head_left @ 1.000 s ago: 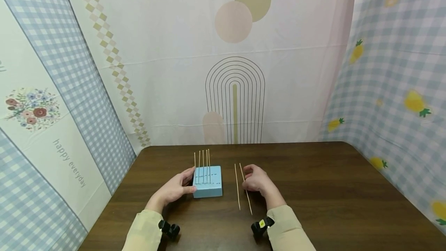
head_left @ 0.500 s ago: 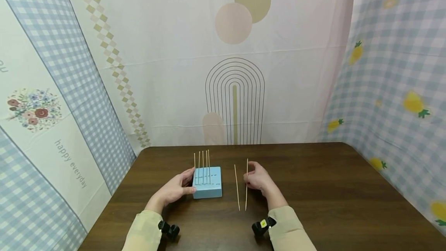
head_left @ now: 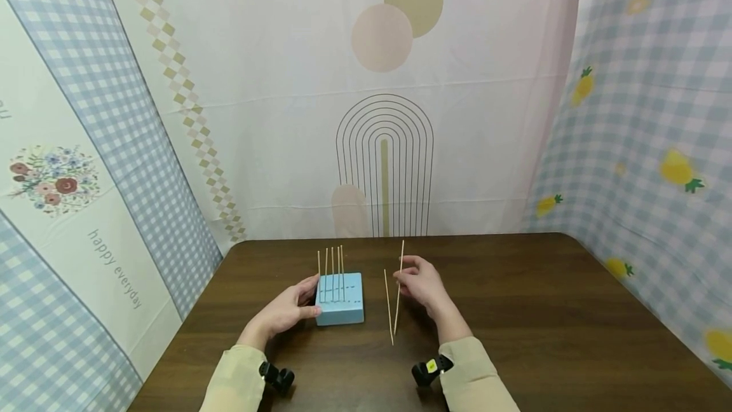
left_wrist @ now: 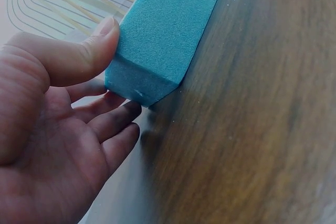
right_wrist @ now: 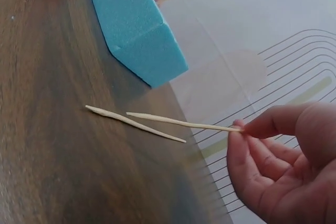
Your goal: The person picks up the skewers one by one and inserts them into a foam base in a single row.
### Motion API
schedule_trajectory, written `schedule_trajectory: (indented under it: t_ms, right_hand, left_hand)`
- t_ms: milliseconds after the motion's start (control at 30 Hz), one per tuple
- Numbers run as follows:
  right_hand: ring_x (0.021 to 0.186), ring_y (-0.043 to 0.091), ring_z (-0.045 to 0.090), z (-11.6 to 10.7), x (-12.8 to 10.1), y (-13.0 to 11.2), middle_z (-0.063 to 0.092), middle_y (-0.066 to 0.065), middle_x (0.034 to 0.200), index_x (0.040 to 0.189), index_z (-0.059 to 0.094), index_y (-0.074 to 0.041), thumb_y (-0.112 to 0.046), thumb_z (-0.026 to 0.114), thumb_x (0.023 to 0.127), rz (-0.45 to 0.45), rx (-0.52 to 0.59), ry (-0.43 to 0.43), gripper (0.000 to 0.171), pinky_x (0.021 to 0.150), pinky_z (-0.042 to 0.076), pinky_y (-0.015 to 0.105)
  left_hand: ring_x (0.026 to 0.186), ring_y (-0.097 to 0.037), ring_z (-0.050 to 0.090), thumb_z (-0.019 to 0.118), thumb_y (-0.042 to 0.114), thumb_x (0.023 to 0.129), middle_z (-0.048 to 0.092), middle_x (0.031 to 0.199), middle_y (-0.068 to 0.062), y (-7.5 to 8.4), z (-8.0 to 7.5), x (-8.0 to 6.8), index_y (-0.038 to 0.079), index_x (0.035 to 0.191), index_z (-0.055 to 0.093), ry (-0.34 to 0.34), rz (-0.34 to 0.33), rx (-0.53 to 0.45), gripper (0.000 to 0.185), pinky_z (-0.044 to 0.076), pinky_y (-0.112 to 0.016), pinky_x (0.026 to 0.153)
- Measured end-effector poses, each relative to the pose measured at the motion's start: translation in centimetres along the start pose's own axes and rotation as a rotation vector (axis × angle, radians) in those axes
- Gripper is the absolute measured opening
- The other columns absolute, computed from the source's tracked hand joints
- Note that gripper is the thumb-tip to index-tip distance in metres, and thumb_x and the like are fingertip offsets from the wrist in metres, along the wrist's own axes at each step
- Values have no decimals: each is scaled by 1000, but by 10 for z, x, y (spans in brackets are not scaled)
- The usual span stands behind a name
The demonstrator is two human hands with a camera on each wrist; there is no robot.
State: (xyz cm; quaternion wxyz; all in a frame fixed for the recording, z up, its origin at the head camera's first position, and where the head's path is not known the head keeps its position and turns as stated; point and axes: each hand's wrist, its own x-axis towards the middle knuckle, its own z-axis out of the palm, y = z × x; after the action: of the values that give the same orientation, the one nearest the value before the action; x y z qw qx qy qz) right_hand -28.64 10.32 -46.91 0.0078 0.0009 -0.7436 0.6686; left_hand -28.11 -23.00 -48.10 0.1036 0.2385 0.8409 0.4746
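Note:
A light-blue foam block (head_left: 340, 315) sits on the table with several thin bamboo skewers (head_left: 334, 272) standing in a row in its left part. My left hand (head_left: 286, 310) grips the block's left side; in the left wrist view its thumb (left_wrist: 107, 35) presses one corner and the fingers touch the end face. To the right of the block, my right hand (head_left: 423, 281) pinches a bamboo skewer (right_wrist: 178, 123) between thumb and fingertips. That skewer tilts, its upper end raised. A second skewer (head_left: 388, 307) lies on the table just left of the held one.
The dark wooden table (head_left: 515, 310) reaches back to a patterned curtain (head_left: 286, 145). Checked cloth hangs at both sides. A small black camera sits on each wrist. Small dark holes (head_left: 349, 287) dot the block's top.
My right hand has picked up the right-hand skewer, swung it more upright and moved it slightly forward and left. The left hand and the block have stayed in place.

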Motion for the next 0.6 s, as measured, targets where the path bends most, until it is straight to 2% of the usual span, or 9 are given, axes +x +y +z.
schedule_trajectory:
  t_ms: [233, 467, 600]
  right_hand:
    - [89, 21, 72, 5, 1, -8, 78, 13, 103, 135, 64, 1, 4, 62, 101, -83, 46, 21, 34, 83, 62, 45]
    - [105, 36, 72, 12, -1, -21, 79, 11, 108, 133, 67, -4, 1, 65, 101, -143, 79, 5, 32, 90, 61, 47]
    - [103, 34, 74, 17, -5, -27, 79, 11, 108, 132, 68, -3, 1, 66, 102, -187, 86, -24, 30, 90, 62, 46]
  left_hand:
    - [155, -51, 28, 75, 11, 99, 18, 171, -35, 1, 0, 0, -13, 164, 21, 1, -5, 8, 88, 25, -63, 124]
    - [155, -51, 28, 75, 10, 99, 19, 171, -34, 1, 1, -1, -13, 164, 21, 3, -7, 1, 88, 26, -63, 123]
    - [155, -51, 29, 75, 10, 99, 19, 171, -34, 2, 1, -1, -13, 164, 21, 2, -4, 3, 87, 26, -63, 123]
